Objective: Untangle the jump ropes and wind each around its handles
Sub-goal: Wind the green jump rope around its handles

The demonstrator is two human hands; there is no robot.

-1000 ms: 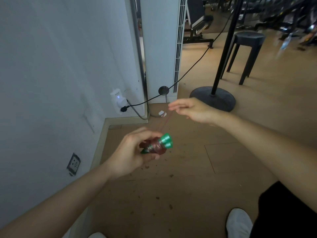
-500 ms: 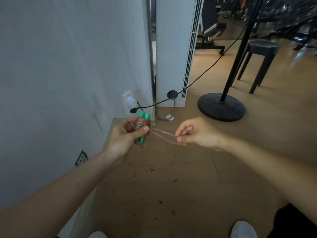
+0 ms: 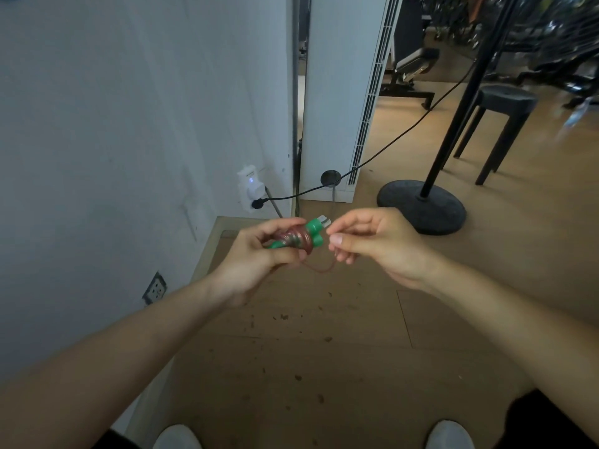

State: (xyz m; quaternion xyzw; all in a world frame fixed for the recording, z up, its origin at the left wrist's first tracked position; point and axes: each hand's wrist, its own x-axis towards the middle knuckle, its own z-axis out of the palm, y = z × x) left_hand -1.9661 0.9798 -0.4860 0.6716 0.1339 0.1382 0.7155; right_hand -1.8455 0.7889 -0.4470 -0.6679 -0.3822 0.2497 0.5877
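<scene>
The main risk, as I judge it, is the coil springing loose. The reddish rope [image 3: 295,242] is wound round the two green handles [image 3: 311,234], and if the right hand [image 3: 379,246] lets its end go before it is tucked, or the left hand [image 3: 256,256] eases off, the turns could slide off the handle ends. A hard tug could also pull the handles apart. The slack loop [image 3: 321,269] sagging between the hands could snag a finger. The left hand's grip is closed round the handles and coil, fingers curled over them. The right hand's grip is a narrow pinch of thumb and fingertips on the rope end, just beside the handle tips. Both forearms reach forward, holding the bundle in the air above the wooden floor [image 3: 324,358] near the wall [image 3: 129,124].
</scene>
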